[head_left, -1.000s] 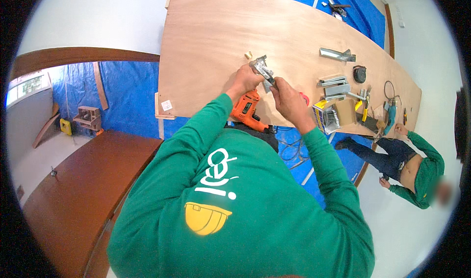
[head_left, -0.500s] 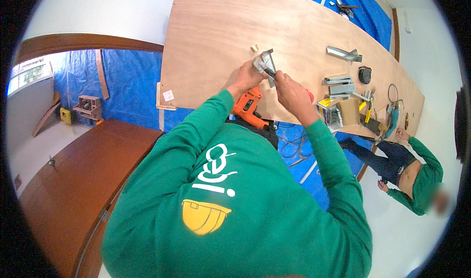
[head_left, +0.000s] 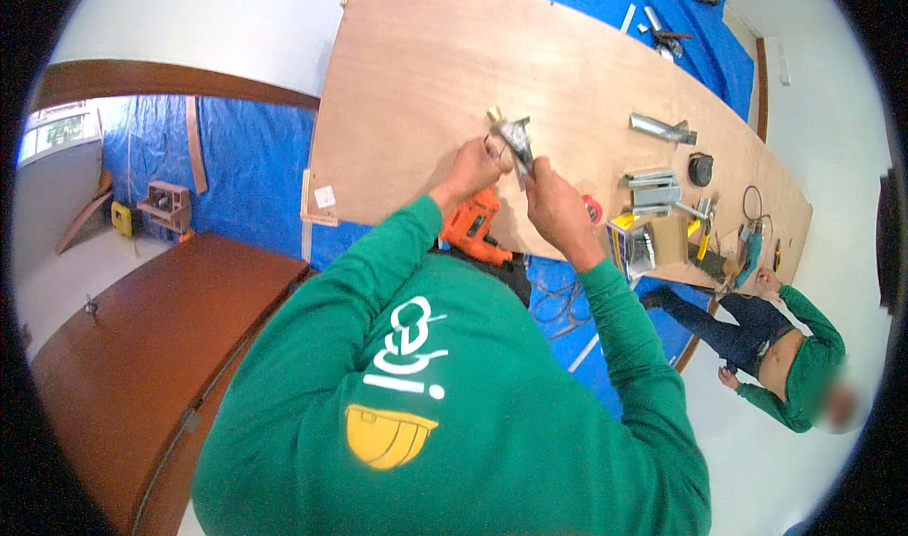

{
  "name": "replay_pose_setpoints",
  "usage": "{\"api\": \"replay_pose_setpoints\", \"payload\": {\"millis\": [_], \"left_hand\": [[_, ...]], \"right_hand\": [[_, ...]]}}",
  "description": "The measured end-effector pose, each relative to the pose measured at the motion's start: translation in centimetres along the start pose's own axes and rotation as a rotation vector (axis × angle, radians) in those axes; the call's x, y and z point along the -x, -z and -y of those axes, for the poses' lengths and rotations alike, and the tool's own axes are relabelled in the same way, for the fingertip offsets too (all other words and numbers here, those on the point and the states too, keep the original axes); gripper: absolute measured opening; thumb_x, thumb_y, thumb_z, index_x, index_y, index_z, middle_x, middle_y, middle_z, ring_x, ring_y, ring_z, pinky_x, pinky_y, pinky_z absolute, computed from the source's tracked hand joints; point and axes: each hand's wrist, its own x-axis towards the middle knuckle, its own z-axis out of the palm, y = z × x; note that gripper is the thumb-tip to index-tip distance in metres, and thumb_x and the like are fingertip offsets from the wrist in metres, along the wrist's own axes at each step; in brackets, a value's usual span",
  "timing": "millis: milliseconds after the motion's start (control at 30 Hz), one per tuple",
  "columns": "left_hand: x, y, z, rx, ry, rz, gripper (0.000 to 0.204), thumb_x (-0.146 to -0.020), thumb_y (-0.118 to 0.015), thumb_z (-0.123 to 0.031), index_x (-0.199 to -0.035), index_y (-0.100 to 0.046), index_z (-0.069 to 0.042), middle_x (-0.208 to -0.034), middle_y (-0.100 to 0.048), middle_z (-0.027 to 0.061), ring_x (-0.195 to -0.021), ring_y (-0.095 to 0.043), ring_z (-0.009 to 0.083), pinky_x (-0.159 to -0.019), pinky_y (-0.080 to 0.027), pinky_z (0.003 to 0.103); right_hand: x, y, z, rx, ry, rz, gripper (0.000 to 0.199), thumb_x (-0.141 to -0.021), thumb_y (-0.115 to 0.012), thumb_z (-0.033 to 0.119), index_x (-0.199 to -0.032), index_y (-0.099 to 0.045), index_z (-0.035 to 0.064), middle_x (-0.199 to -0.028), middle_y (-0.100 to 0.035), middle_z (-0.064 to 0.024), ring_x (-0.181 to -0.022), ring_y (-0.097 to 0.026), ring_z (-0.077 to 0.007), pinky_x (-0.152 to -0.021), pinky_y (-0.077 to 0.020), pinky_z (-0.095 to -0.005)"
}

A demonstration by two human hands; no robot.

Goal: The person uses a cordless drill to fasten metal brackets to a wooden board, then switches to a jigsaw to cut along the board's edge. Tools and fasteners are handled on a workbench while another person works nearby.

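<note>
Both my hands hold a small grey metal bracket (head_left: 515, 139) over the large plywood sheet (head_left: 426, 72). My left hand (head_left: 473, 169) grips its lower left side, and my right hand (head_left: 553, 205) pinches it from the right. An orange power drill (head_left: 476, 226) lies at the sheet's near edge, just under my left wrist. My green sleeves and chest fill the lower part of the view.
Metal channel pieces (head_left: 660, 129), a stack of brackets (head_left: 653, 191), a black tape measure (head_left: 700, 169), a cardboard box (head_left: 653, 243) and hand tools (head_left: 747, 238) lie on the sheet's right end. Another person in green (head_left: 790, 366) lies on the floor beside it. A brown door panel (head_left: 151, 337) is at left.
My hands have lifted and turned the metal bracket slightly farther from me. The view has shifted a little; the drill and other tools have stayed put.
</note>
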Motion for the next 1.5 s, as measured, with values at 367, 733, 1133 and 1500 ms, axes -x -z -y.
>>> {"api": "replay_pose_setpoints", "payload": {"millis": [367,733,1133,1500], "left_hand": [[2.2,-0.3,-1.8,0.014,-0.055,-0.067,0.038,-0.073,-0.089,-0.024,-0.086,-0.058,-0.007,-0.082,-0.070,0.0093,-0.076,-0.068,0.0160,-0.067,-0.056,0.034],[2.2,0.3,-2.5,-0.035,0.065,-0.060,0.032,-0.076,-0.086,-0.023,-0.088,-0.063,-0.003,-0.078,-0.071,0.0113,-0.068,-0.068,0.0224,-0.067,-0.057,0.037],[2.0,1.7,-3.1,-0.121,0.189,0.044,0.028,-0.083,-0.085,-0.026,-0.086,-0.064,-0.007,-0.077,-0.072,0.0073,-0.069,-0.067,0.0173,-0.064,-0.054,0.036],[2.3,1.7,-2.3,-0.102,0.139,0.080,0.043,-0.078,-0.086,-0.032,-0.099,-0.064,-0.002,-0.079,-0.072,0.0089,-0.076,-0.070,0.0185,-0.072,-0.058,0.037]], "right_hand": [[0.3,-0.4,1.3,-0.067,0.107,-0.192,0.026,-0.111,-0.055,0.026,-0.111,-0.045,0.0025,-0.087,-0.067,-0.0301,-0.085,-0.068,-0.0532,-0.067,-0.0517,-0.0612],[-0.5,-0.8,1.2,-0.081,-0.048,-0.157,0.024,-0.111,-0.054,0.023,-0.119,-0.045,0.0021,-0.087,-0.070,-0.0333,-0.080,-0.068,-0.0551,-0.067,-0.0504,-0.0685],[-1.6,-0.2,2.5,-0.198,-0.124,-0.058,0.025,-0.108,-0.057,0.022,-0.115,-0.044,0.0016,-0.083,-0.068,-0.0358,-0.082,-0.067,-0.0582,-0.070,-0.0503,-0.0686],[-1.2,1.0,2.8,-0.222,-0.161,-0.185,0.025,-0.107,-0.057,0.022,-0.113,-0.049,-0.0008,-0.089,-0.071,-0.0346,-0.088,-0.070,-0.0575,-0.076,-0.0526,-0.0683]]}}
